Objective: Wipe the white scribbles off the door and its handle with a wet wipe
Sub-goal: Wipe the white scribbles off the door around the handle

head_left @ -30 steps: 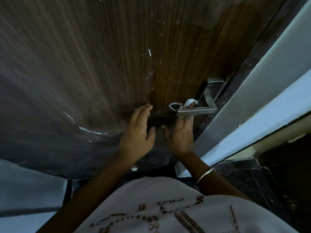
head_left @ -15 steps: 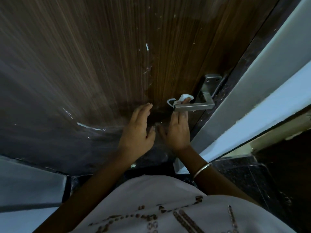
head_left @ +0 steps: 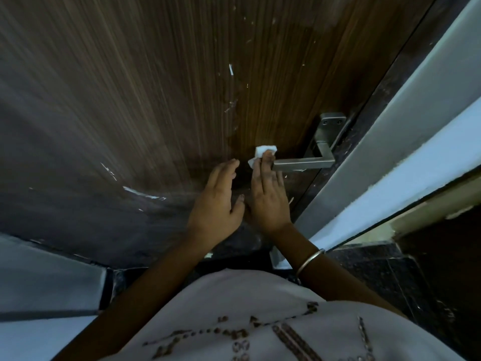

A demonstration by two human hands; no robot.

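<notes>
A dark wooden door (head_left: 161,95) fills the upper view, with white scribbles (head_left: 141,193) low on the left and small white marks (head_left: 230,69) higher up. Its square steel lever handle (head_left: 304,162) juts out at the right edge. My right hand (head_left: 269,196) holds a white wet wipe (head_left: 261,151) under its fingertips at the free left end of the lever. My left hand (head_left: 217,201) rests flat on the door just left of it, fingers together, holding nothing.
A dark door frame (head_left: 385,82) and pale wall (head_left: 416,121) run diagonally on the right. Dark speckled floor (head_left: 385,272) lies below, a pale wall section (head_left: 46,282) at lower left. My light shirt (head_left: 260,321) fills the bottom.
My right hand slid the wipe left along the lever, from its middle to its free end and onto the door. The left hand stayed flat on the door.
</notes>
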